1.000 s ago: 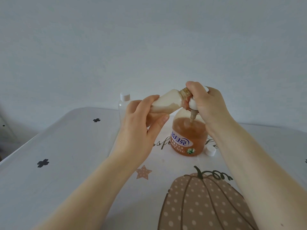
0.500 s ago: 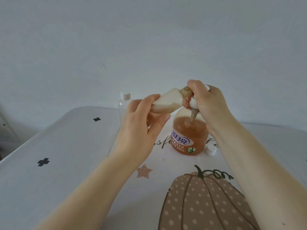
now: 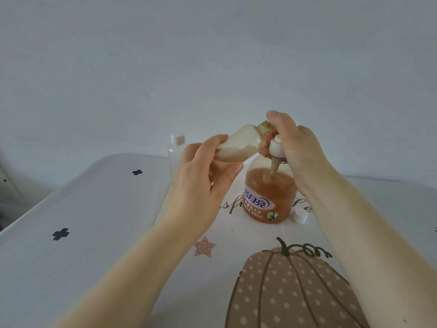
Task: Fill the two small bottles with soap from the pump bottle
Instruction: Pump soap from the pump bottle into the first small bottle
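My left hand [image 3: 201,183] grips a small bottle [image 3: 238,144] tilted on its side, its open threaded neck held against the pump's nozzle. The bottle looks pale and mostly full. My right hand [image 3: 295,147] is wrapped over the white pump head [image 3: 276,150] of the orange soap pump bottle [image 3: 269,197], which stands on the table. A second small clear bottle [image 3: 176,150] with a white cap stands upright behind my left hand, partly hidden by it.
A loose white cap [image 3: 299,214] lies on the table just right of the pump bottle. The white tablecloth [image 3: 94,221] carries a pumpkin print near me and small black clovers at the left. A plain wall stands behind.
The hands and both bottles have risen slightly in the view; the small bottle stays pressed to the nozzle. Nothing was let go.
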